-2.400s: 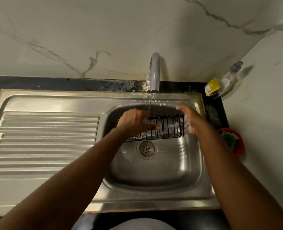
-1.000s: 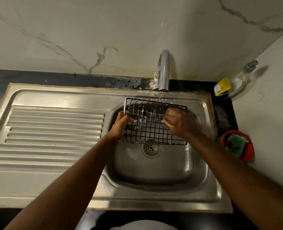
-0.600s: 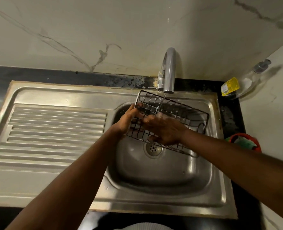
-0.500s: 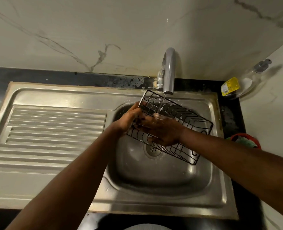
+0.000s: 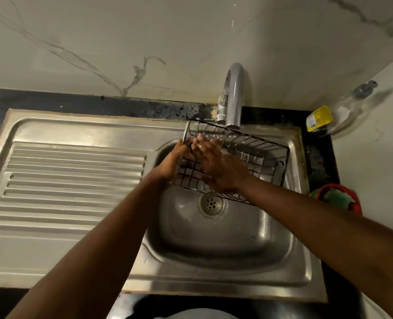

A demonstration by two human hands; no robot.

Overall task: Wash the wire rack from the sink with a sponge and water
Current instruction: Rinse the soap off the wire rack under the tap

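Levelled since the steeper tilt, wire rack [image 5: 255,155] hangs over the sink [image 5: 225,249] beneath the faucet [image 5: 234,97]. Left hand [image 5: 174,162] grips its left end; right hand [image 5: 216,166], fingers together, presses inside, hiding the mesh.

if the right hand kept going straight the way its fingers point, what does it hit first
Probably the wire rack's upper-left wall: the right hand lies inside the rack, fingers aimed up-left at that end. Beyond it sits the sink's back rim. Depth is unclear.
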